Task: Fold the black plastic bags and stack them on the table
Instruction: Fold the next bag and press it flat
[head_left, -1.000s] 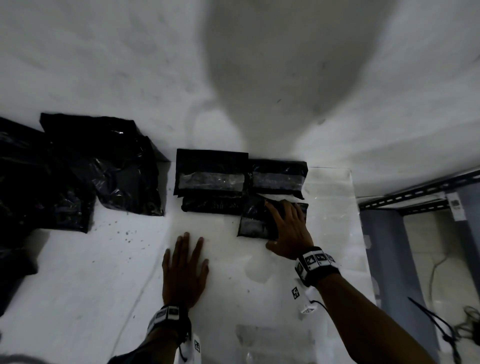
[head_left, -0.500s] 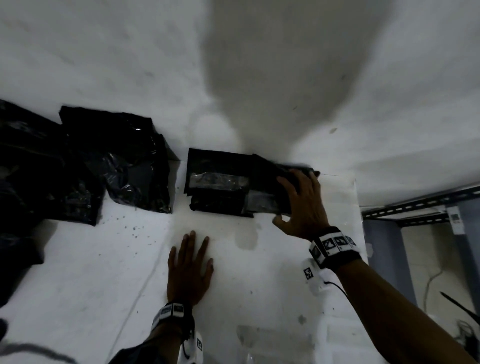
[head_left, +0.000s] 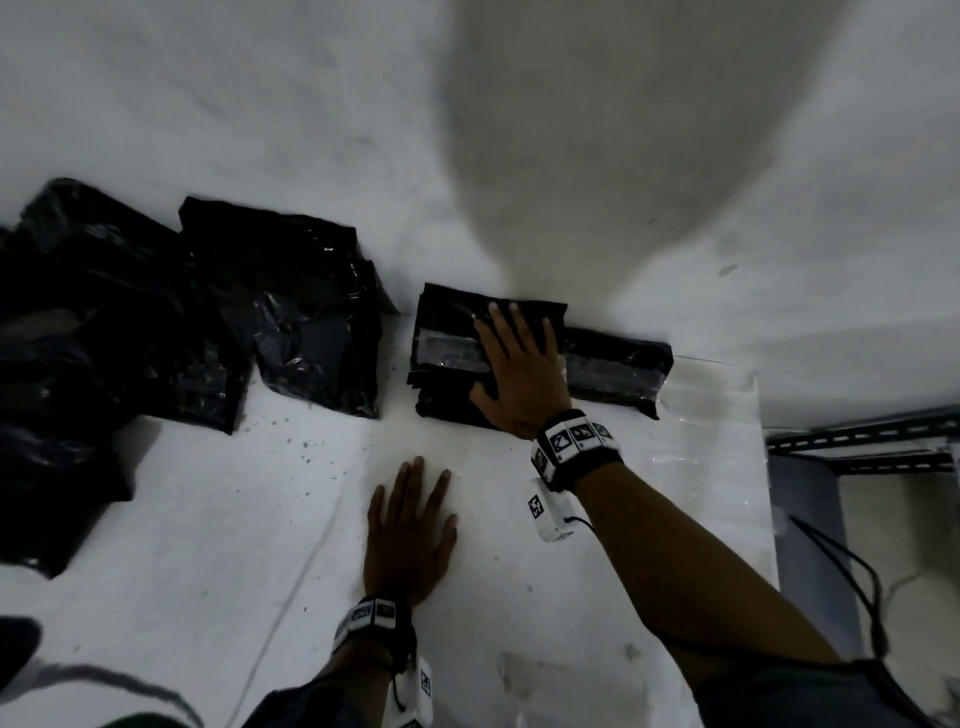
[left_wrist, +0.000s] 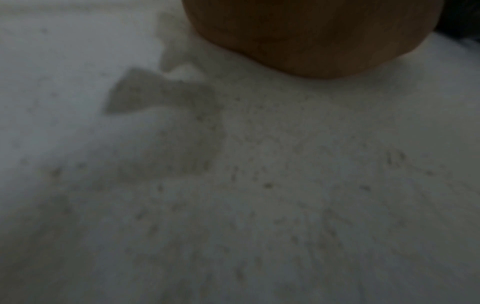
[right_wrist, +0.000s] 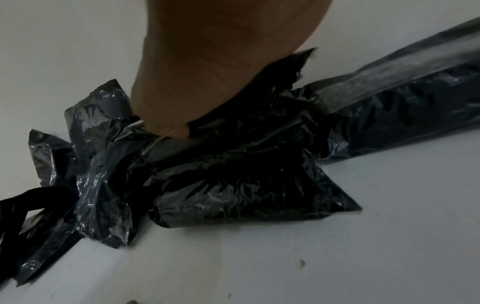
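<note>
A stack of folded black plastic bags (head_left: 447, 358) lies on the white table (head_left: 208, 519) against the wall. My right hand (head_left: 519, 364) lies flat on top of it with straight fingers, pressing down; in the right wrist view the palm (right_wrist: 221, 72) squashes the crinkled black bags (right_wrist: 246, 181). Another folded black bag (head_left: 618, 371) lies just right of the stack. A heap of loose, unfolded black bags (head_left: 156, 322) covers the table's left side. My left hand (head_left: 410, 530) rests flat on the bare table in front of the stack, its heel (left_wrist: 311, 37) on the surface.
The wall (head_left: 311, 130) rises directly behind the bags. The table ends at the right, where a clear plastic sheet (head_left: 717, 415) lies. Beyond that edge stand a grey metal shelf frame (head_left: 857, 441) and a dangling black cable (head_left: 852, 571).
My right hand carried a folded bag from the table's front right up and leftward onto the left stack and now presses flat on it. The left hand stayed put.
</note>
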